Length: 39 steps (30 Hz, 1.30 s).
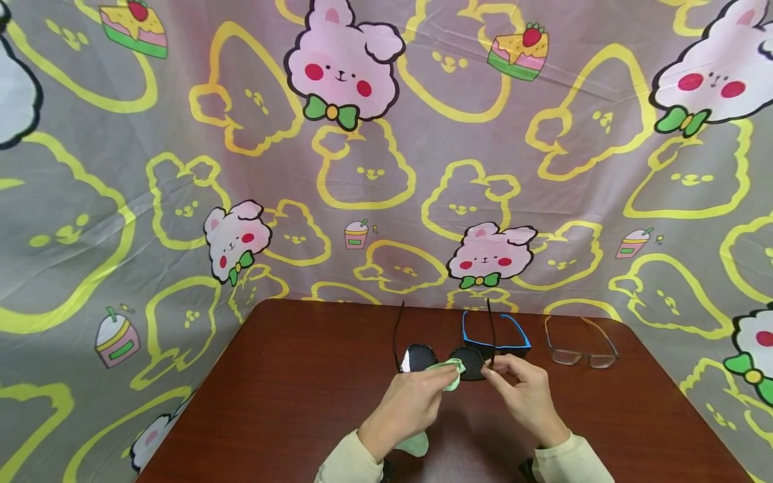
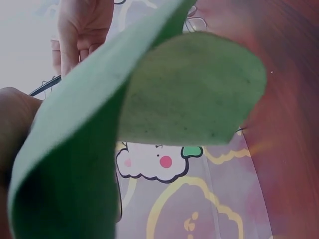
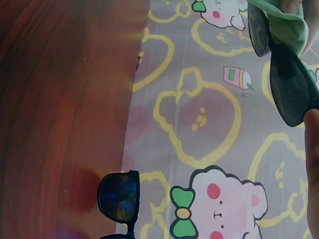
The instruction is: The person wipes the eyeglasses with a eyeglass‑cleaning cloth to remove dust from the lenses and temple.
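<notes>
My right hand (image 1: pixel 524 394) pinches black-framed sunglasses (image 1: pixel 472 363) by the hinge side, with the temples pointing up and away from me. In my left hand (image 1: pixel 410 401) is a pale green cloth (image 1: pixel 453 384), its fingers pressing it onto the sunglasses near the bridge and one lens. A loose end of the cloth hangs below the left palm. The left wrist view is largely filled by the folded cloth (image 2: pixel 199 89). From the right wrist, the dark lens (image 3: pixel 291 87) shows with the thumb at its outer edge and the cloth (image 3: pixel 289 27) beyond.
Blue-framed glasses with dark lenses (image 1: pixel 510 351) lie on the brown table (image 1: pixel 290 396) behind the right hand. Clear-lensed glasses (image 1: pixel 565 357) with thin temples rest farther right. A patterned curtain (image 1: pixel 374 154) with cartoon rabbits borders the table's back and sides.
</notes>
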Tool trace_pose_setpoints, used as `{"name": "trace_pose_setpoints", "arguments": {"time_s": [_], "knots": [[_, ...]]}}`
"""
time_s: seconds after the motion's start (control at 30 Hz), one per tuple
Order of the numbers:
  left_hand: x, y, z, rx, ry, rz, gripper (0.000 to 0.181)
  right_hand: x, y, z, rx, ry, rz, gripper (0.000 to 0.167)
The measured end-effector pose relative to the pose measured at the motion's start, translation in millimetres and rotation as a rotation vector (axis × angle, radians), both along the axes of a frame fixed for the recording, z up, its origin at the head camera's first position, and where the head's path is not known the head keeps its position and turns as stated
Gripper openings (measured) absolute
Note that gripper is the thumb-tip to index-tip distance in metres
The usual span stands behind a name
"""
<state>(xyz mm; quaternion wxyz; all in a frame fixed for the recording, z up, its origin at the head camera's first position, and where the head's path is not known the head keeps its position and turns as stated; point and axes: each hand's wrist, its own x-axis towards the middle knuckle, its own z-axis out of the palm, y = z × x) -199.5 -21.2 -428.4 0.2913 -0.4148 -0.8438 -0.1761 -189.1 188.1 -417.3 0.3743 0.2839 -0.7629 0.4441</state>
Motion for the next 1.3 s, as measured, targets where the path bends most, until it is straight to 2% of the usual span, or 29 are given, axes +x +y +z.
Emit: {"name": "trace_pose_setpoints", "arguments": {"time_s": [0.23,0.47,0.57,0.83,1.07,1.3], "knots": [[0.1,-0.7,0.1,-0.03,0.01,-0.012,0.033,-0.5,2.2,-2.6,-0.007,-0.046,0.012,0.024],[1.3,0.6,2.0,-0.047,0.043,-0.009,0.033,-16.2,14.8,-26.3,-0.009,-0.07,0.02,0.028],[1.7,1.9,3.6,-0.059,0.043,-0.002,0.033,-19.8,16.9,-31.3,-0.019,-0.078,0.032,0.029],[2.1,6.0,5.0,-0.097,-0.022,-0.003,0.036,-21.9,16.8,-34.1,-0.043,-0.073,0.079,0.03],[1.0,8.7,3.9,-0.111,-0.008,0.001,0.036,-20.8,14.5,-34.7,-0.044,-0.126,0.101,0.026],[0.2,8.7,4.7,-0.152,-0.028,0.004,0.038,-18.7,12.1,-33.6,-0.048,-0.165,0.094,0.015]]}}
